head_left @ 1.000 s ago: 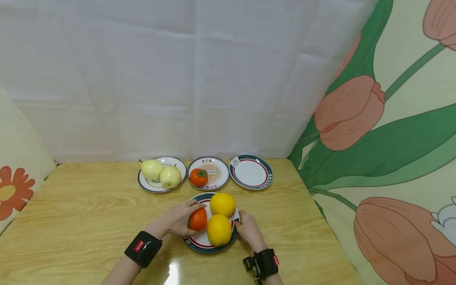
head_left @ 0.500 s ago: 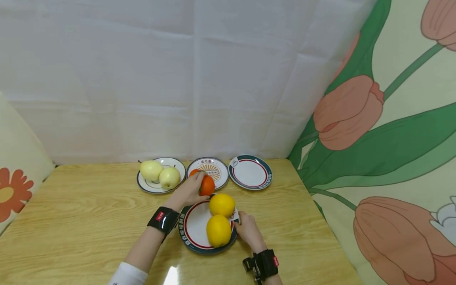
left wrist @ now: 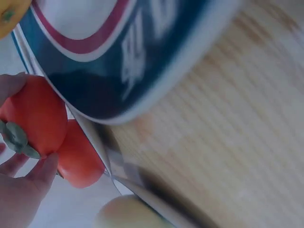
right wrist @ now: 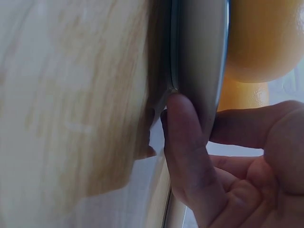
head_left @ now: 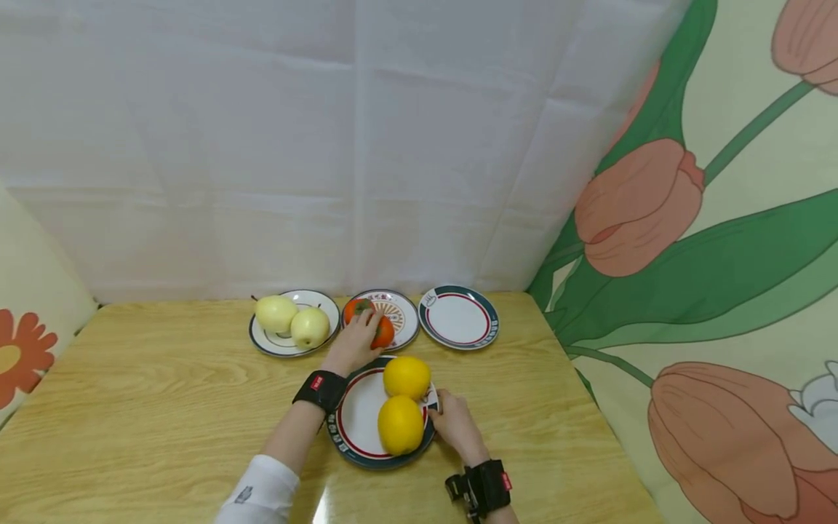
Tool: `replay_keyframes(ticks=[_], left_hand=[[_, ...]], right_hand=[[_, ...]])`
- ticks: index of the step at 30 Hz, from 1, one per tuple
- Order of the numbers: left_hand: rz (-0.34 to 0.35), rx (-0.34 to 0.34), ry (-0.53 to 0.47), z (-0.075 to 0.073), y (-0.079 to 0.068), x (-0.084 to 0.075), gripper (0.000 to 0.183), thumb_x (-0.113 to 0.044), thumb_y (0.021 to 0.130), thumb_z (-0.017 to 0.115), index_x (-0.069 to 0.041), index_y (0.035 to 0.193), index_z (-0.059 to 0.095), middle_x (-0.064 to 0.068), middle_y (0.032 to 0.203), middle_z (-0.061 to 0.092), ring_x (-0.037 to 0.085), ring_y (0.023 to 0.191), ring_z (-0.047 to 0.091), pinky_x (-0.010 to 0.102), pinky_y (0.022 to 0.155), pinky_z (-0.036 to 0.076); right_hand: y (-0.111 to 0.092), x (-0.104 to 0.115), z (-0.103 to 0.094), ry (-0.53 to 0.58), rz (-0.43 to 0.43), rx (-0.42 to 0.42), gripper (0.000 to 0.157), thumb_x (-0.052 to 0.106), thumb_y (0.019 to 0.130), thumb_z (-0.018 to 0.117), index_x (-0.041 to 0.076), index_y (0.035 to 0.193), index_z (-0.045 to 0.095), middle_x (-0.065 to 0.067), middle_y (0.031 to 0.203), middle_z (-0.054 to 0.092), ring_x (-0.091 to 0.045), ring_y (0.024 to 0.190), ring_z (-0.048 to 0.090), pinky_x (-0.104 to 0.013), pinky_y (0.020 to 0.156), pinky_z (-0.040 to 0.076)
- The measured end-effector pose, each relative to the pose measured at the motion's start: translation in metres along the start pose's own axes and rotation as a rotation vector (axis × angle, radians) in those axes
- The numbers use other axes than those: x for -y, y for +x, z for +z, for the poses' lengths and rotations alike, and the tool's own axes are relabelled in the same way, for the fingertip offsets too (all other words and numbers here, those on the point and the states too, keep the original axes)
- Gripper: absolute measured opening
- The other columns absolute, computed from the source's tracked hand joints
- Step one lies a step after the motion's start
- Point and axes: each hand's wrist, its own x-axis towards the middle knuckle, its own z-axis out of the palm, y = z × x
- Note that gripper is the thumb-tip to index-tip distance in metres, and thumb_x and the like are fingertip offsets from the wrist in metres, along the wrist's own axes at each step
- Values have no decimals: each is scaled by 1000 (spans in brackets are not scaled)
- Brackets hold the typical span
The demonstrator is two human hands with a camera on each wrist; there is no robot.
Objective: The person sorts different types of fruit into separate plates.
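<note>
My left hand [head_left: 356, 342] grips an orange-red persimmon [head_left: 384, 332] at the small middle plate [head_left: 407, 320]. In the left wrist view, thumb and fingertips are around the held persimmon [left wrist: 40, 114], near its green calyx. A second persimmon [head_left: 356, 308] lies on the same plate, right beside the held one. My right hand [head_left: 458, 426] pinches the right rim of the larger dark-rimmed plate [head_left: 356, 418]. Two yellow-orange citrus fruits, a far one [head_left: 406, 377] and a near one [head_left: 401, 426], sit on that plate. In the right wrist view, fingers clasp the plate's edge [right wrist: 202, 61].
At the back left, a small plate [head_left: 270, 343] bears two pale yellow pears [head_left: 310, 327]. A bare dark-rimmed plate [head_left: 458, 317] stands at the back right. A white cloth [head_left: 262, 145] hangs behind the wooden table [head_left: 164, 407].
My left hand has lifted the persimmon from the large plate and carried it away from me to the small middle plate. My right hand has stayed at the rim.
</note>
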Motion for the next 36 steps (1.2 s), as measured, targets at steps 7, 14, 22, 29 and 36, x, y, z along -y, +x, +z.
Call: replay_keyframes(ticks=[7, 14, 22, 29, 36], left_hand=[[-17, -8, 17, 2, 0, 1, 65, -19, 78, 75, 4, 130, 44, 27, 129, 47, 41, 116, 43, 54, 97, 45], [14, 58, 33, -3, -3, -3, 59, -14, 83, 69, 2, 134, 43, 26, 134, 43, 39, 118, 46, 51, 95, 47], [61, 133, 7, -3, -8, -1, 55, -11, 86, 65, -7, 137, 44, 20, 143, 37, 38, 125, 42, 57, 97, 43], [9, 167, -99, -13, -17, -1, 54, -15, 89, 60, -2, 138, 41, 29, 140, 36, 43, 118, 45, 56, 95, 44], [-59, 188, -49, -21, -47, 4, 54, -23, 92, 57, -2, 138, 38, 32, 125, 46, 44, 109, 49, 55, 92, 46]], right_hand=[[-2, 1, 1, 7, 4, 3, 36, 7, 88, 60, -12, 119, 54, -26, 110, 63, -22, 89, 61, -37, 70, 54], [-2, 1, 2, 8, 0, -1, 36, 7, 88, 60, -11, 118, 55, -25, 108, 64, -21, 84, 61, -33, 66, 54], [0, 0, 2, 26, 10, 25, 36, 6, 89, 58, -12, 120, 53, -26, 109, 63, -18, 79, 60, -28, 59, 51], [-1, 0, 1, 25, 2, 11, 35, 5, 88, 59, -12, 118, 54, -26, 110, 62, -23, 89, 61, -36, 68, 54], [-1, 1, 0, 9, 5, 9, 34, 6, 88, 59, -11, 117, 55, -25, 109, 63, -21, 86, 60, -34, 67, 54]])
